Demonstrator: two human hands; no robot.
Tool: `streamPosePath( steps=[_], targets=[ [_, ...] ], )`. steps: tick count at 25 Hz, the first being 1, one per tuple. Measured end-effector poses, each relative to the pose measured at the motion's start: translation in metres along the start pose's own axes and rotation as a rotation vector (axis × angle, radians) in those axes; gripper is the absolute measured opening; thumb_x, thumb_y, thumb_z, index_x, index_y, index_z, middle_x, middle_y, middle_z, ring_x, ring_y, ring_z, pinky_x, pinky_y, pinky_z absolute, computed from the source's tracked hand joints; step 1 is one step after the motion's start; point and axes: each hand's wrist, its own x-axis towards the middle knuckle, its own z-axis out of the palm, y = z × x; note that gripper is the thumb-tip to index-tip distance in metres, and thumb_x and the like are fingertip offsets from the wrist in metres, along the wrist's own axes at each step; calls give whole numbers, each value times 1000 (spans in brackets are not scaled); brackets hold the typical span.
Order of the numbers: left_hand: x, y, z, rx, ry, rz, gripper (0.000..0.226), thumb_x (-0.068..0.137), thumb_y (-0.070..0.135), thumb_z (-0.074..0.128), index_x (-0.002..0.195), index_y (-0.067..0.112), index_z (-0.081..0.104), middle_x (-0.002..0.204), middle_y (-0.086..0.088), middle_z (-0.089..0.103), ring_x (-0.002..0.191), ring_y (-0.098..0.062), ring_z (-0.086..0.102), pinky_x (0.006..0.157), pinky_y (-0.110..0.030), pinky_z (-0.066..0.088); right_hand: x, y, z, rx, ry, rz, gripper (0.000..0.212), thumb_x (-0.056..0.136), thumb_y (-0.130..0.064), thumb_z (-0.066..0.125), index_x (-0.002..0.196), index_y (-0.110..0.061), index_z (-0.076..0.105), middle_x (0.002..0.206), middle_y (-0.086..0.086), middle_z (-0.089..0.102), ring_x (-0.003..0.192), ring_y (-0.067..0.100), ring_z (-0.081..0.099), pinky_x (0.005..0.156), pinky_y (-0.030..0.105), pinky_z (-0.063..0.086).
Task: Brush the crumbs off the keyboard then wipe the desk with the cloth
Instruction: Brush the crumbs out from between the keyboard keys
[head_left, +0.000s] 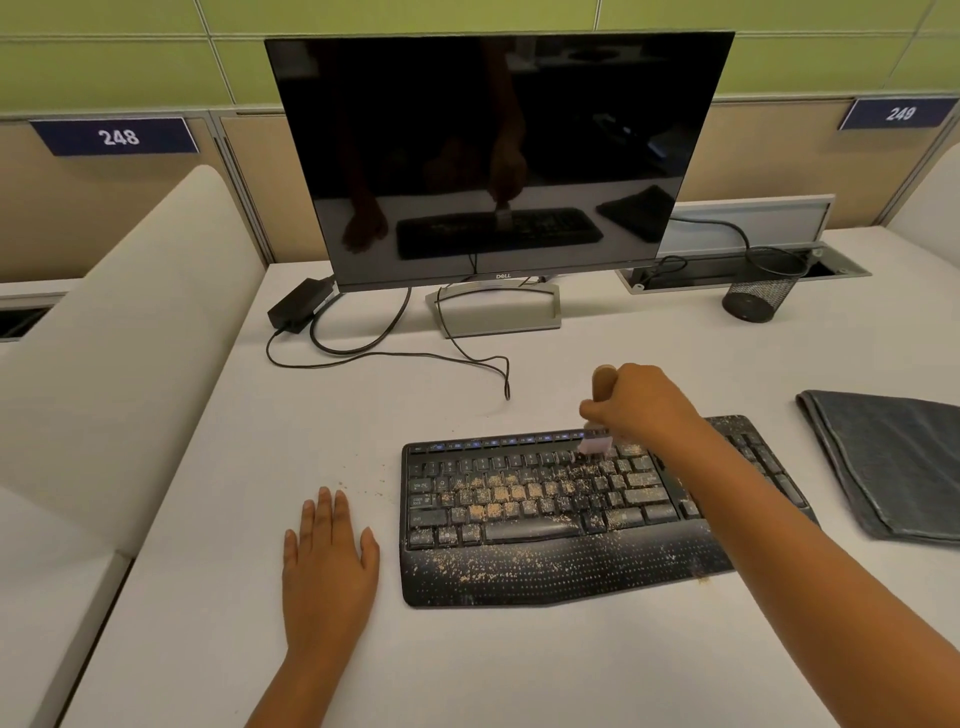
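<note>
Bare desk (519, 675) lies open in front of the keyboard (545, 519); behind it, a loose cable (395, 355) and monitor stand (496, 312) block passage.

light: even, bright | shadows: faint | glare: monitor (498, 156) reflections | edges: bowed (wide-angle) | blur: slight

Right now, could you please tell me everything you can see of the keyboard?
The keyboard is black, apparently plastic, with a curved, dotted palm rest. It lies flat on the white desk before the monitor. Tan crumbs cover its middle keys and palm rest. The right hand holds a brush to its top rows, forearm crossing its right end.
</note>
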Motion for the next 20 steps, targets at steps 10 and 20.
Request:
streamPosePath(
  steps=[10, 20],
  targets=[
    [0, -1, 0, 9, 3, 3, 71, 85, 43, 16, 133, 0, 44, 140, -18, 42, 131, -33, 38, 106, -49, 26, 2, 30, -7, -61, -20, 59, 19, 81, -26, 67, 86, -8, 61, 76, 7, 63, 73, 23, 63, 68, 30, 52],
    [1, -1, 1, 3, 9, 2, 72, 85, 44, 15, 134, 0, 43, 142, -17, 40, 133, -32, 36, 107, -48, 26, -2, 15, 1, -115, -77, -57, 17, 84, -29, 65, 83, -11, 63, 75, 3, 67, 71, 14, 65, 67, 27, 53]
  ],
)
